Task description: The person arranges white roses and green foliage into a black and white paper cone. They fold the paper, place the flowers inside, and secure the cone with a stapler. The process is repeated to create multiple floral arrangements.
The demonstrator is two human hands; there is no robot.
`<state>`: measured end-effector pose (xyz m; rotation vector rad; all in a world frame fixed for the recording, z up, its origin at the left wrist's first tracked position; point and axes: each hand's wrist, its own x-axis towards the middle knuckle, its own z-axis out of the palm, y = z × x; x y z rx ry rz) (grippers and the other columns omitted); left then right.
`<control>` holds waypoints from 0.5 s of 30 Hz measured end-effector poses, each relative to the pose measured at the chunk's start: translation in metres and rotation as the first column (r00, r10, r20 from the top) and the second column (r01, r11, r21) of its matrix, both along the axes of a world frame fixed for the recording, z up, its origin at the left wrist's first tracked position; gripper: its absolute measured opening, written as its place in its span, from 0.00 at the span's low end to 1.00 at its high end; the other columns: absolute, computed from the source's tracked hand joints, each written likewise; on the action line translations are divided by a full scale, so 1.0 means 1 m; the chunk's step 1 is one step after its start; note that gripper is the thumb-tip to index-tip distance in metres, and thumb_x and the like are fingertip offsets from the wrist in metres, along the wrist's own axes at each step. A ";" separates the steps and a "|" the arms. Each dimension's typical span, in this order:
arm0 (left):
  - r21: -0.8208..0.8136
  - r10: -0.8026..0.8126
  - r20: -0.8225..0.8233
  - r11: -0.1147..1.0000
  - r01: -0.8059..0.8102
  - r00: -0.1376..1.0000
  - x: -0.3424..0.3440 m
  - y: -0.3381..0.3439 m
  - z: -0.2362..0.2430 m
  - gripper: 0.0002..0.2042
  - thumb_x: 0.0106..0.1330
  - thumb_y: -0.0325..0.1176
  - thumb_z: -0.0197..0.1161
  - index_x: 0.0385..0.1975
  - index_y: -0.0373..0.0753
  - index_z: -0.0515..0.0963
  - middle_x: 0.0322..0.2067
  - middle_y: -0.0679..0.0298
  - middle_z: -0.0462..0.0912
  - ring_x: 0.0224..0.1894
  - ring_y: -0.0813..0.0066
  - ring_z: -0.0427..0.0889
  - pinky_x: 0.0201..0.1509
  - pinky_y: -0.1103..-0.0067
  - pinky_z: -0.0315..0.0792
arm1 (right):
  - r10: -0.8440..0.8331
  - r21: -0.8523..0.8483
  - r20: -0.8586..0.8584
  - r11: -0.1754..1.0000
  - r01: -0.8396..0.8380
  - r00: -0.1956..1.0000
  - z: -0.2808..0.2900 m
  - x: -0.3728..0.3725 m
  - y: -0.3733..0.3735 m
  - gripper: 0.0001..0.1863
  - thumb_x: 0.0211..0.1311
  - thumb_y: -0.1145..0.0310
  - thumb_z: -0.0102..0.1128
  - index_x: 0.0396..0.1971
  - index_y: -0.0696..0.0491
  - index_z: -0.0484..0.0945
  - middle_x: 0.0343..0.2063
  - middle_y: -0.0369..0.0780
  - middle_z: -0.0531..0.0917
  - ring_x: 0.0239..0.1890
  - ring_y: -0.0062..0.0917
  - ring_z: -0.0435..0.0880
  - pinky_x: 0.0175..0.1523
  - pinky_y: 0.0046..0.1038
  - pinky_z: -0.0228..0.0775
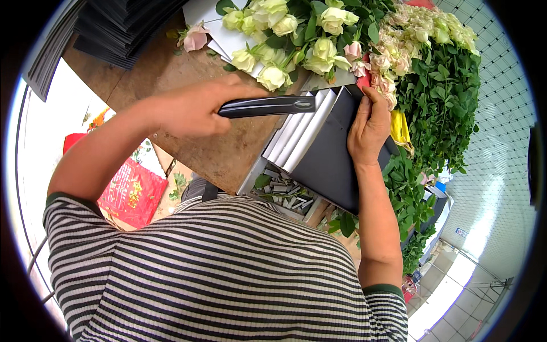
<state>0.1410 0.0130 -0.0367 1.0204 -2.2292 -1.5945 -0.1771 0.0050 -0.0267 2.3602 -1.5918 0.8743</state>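
Far left, red printed packets down beside the wooden table; black sheets stacked at its back corner. Left hand clenched round a black stapler — held level, nose aimed at the top edge of the folded sheets, probably to pin the pleats. Below, an open tray under the table edge, holding grey offcuts and a few leaves. Right hand pressed flat on the dark wrapping paper, fingers curled over its top — steadying, it seems. Behind, pale roses heaped on white paper; far right, more roses and foliage.
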 end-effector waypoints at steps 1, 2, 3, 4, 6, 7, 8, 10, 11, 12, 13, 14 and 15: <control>-0.059 -0.049 -0.075 0.997 0.044 0.996 -0.003 -0.005 -0.011 0.35 0.46 0.22 0.54 0.63 0.37 0.62 0.50 0.51 0.70 0.53 0.55 0.72 0.58 0.69 0.65 | 0.018 -0.006 0.013 1.000 -0.018 1.000 -0.002 0.000 -0.001 0.08 0.62 0.76 0.54 0.40 0.52 0.76 0.26 0.40 0.77 0.28 0.34 0.74 0.34 0.32 0.59; -0.123 -0.109 -0.143 0.988 0.092 0.984 -0.009 -0.011 -0.013 0.37 0.45 0.21 0.52 0.63 0.35 0.62 0.53 0.50 0.69 0.55 0.55 0.71 0.61 0.70 0.63 | 0.016 -0.006 0.010 1.000 -0.016 1.000 -0.002 0.000 -0.002 0.08 0.62 0.75 0.54 0.40 0.52 0.77 0.26 0.40 0.77 0.28 0.34 0.74 0.34 0.32 0.59; -0.039 -0.139 -0.094 0.990 0.135 0.986 -0.014 -0.015 -0.009 0.37 0.45 0.21 0.52 0.63 0.37 0.62 0.55 0.51 0.70 0.58 0.56 0.69 0.65 0.71 0.59 | 0.014 -0.005 0.008 1.000 -0.014 1.000 -0.001 0.000 -0.002 0.08 0.62 0.75 0.54 0.40 0.52 0.77 0.26 0.40 0.77 0.28 0.34 0.74 0.34 0.32 0.60; -0.018 -0.161 -0.106 0.987 0.160 0.981 -0.014 -0.017 -0.006 0.36 0.45 0.21 0.52 0.63 0.37 0.62 0.54 0.51 0.70 0.57 0.57 0.70 0.63 0.71 0.61 | 0.012 -0.004 0.007 1.000 -0.012 1.000 -0.001 -0.001 -0.001 0.08 0.62 0.75 0.54 0.40 0.52 0.77 0.27 0.40 0.77 0.28 0.34 0.74 0.34 0.32 0.60; 0.014 -0.210 -0.118 0.977 0.213 0.971 -0.015 -0.026 0.000 0.36 0.46 0.21 0.52 0.63 0.37 0.63 0.52 0.52 0.72 0.55 0.58 0.72 0.60 0.72 0.64 | 0.009 -0.004 0.025 1.000 -0.009 1.000 -0.001 0.000 -0.002 0.07 0.61 0.75 0.54 0.39 0.52 0.77 0.27 0.39 0.78 0.29 0.34 0.75 0.35 0.31 0.60; 0.029 -0.220 -0.133 0.974 0.226 0.966 -0.016 -0.028 0.005 0.36 0.46 0.21 0.52 0.63 0.37 0.63 0.50 0.53 0.73 0.53 0.59 0.73 0.58 0.72 0.65 | 0.007 -0.003 0.035 1.000 -0.007 0.999 -0.001 0.000 -0.002 0.07 0.61 0.75 0.55 0.39 0.52 0.77 0.28 0.39 0.79 0.29 0.33 0.75 0.35 0.31 0.61; 0.044 -0.233 -0.148 0.969 0.242 0.961 -0.018 -0.028 0.010 0.35 0.46 0.21 0.52 0.63 0.37 0.64 0.48 0.53 0.74 0.51 0.60 0.74 0.55 0.72 0.67 | 0.006 -0.004 0.039 1.000 -0.006 0.999 -0.001 0.001 -0.002 0.07 0.61 0.75 0.55 0.38 0.52 0.77 0.28 0.39 0.79 0.29 0.33 0.76 0.35 0.31 0.61; 0.093 -0.257 -0.101 0.959 0.266 0.961 -0.028 -0.033 0.019 0.35 0.47 0.21 0.52 0.63 0.38 0.64 0.44 0.54 0.76 0.46 0.62 0.76 0.50 0.73 0.69 | 0.005 -0.005 0.046 1.000 -0.005 0.999 0.000 0.002 -0.002 0.07 0.60 0.75 0.55 0.38 0.52 0.77 0.29 0.39 0.79 0.30 0.33 0.76 0.35 0.31 0.61; 0.129 -0.261 -0.039 0.956 0.264 0.965 -0.036 -0.038 0.024 0.34 0.47 0.21 0.53 0.63 0.38 0.64 0.42 0.54 0.77 0.44 0.63 0.77 0.47 0.73 0.70 | 0.000 -0.002 0.048 1.000 0.000 0.999 0.000 0.001 -0.002 0.07 0.60 0.75 0.55 0.38 0.51 0.77 0.29 0.39 0.79 0.30 0.33 0.76 0.35 0.31 0.62; 0.164 -0.265 0.022 0.952 0.258 0.964 -0.040 -0.042 0.026 0.34 0.47 0.22 0.53 0.62 0.39 0.65 0.40 0.55 0.77 0.41 0.63 0.78 0.44 0.73 0.71 | -0.004 0.001 0.050 1.000 0.004 0.999 -0.001 0.001 -0.002 0.07 0.60 0.75 0.56 0.37 0.51 0.77 0.29 0.39 0.80 0.30 0.33 0.76 0.35 0.31 0.62; 0.056 -0.256 -0.022 0.965 0.257 0.966 -0.042 -0.044 0.021 0.32 0.49 0.22 0.54 0.60 0.39 0.66 0.35 0.55 0.78 0.36 0.65 0.78 0.42 0.73 0.71 | -0.007 0.003 0.051 1.000 0.007 0.999 -0.002 0.001 -0.003 0.07 0.60 0.75 0.56 0.37 0.51 0.77 0.29 0.39 0.80 0.30 0.33 0.76 0.35 0.31 0.62; 0.078 -0.259 0.033 0.964 0.255 0.965 -0.046 -0.045 0.025 0.31 0.49 0.23 0.54 0.59 0.39 0.67 0.34 0.56 0.78 0.35 0.65 0.78 0.41 0.73 0.71 | -0.009 0.002 0.053 1.000 0.009 0.999 -0.002 0.000 -0.002 0.07 0.60 0.75 0.56 0.37 0.51 0.77 0.29 0.39 0.79 0.30 0.33 0.76 0.35 0.31 0.62; 0.101 -0.261 0.087 0.963 0.252 0.961 -0.051 -0.047 0.033 0.30 0.49 0.23 0.55 0.58 0.38 0.68 0.33 0.57 0.79 0.34 0.66 0.78 0.39 0.73 0.71 | -0.010 0.000 0.056 1.000 0.010 0.998 -0.002 0.000 -0.002 0.07 0.59 0.75 0.56 0.37 0.51 0.77 0.28 0.39 0.79 0.30 0.33 0.76 0.35 0.31 0.62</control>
